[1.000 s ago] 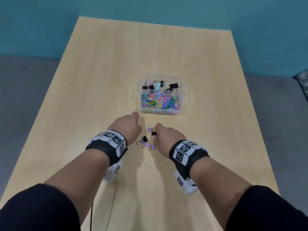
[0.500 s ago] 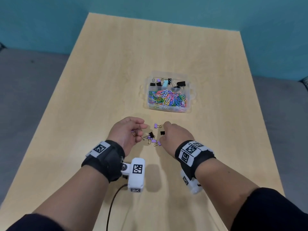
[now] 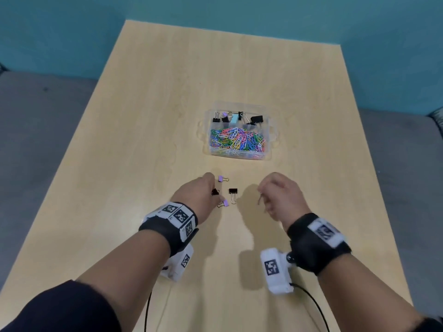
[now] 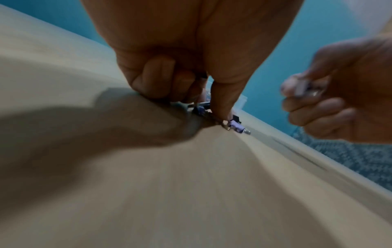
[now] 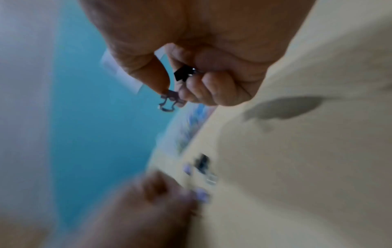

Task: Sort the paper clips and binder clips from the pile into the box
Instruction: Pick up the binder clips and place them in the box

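Teal walls (image 3: 239, 10) back a pale wooden table (image 3: 167, 92). Toward its far right sits a clear plastic box (image 3: 270, 140), coloured paper clips (image 3: 237, 141) in its near compartment, binder clips (image 3: 256, 119) in the far one. Near the left hand (image 3: 195, 195), which is down on the table with fingers curled, lie a few loose purple and black binder clips (image 3: 233, 190). The right hand (image 3: 282, 195) is raised, pinching a small black binder clip (image 5: 183, 74).
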